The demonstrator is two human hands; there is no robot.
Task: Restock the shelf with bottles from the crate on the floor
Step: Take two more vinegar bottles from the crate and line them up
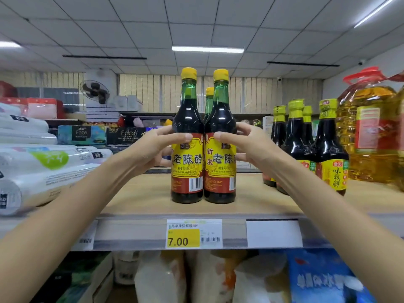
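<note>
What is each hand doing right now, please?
Left hand: closed on the left bottle.
Right hand: closed on the right bottle.

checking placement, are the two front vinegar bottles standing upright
Upright: both yellow-capped dark glass vinegar bottles stand base-down on the wooden shelf, caps up.

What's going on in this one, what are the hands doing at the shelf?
A person is stocking a shop shelf. The left hand grips the left vinegar bottle and the right hand grips the right vinegar bottle. Both bottles stand upright, side by side and touching, near the shelf's front edge above a 7.00 price tag. A third bottle of the same kind stands behind them. Dark sauce bottles and a large oil jug sit to the right. The crate is out of view.
</note>
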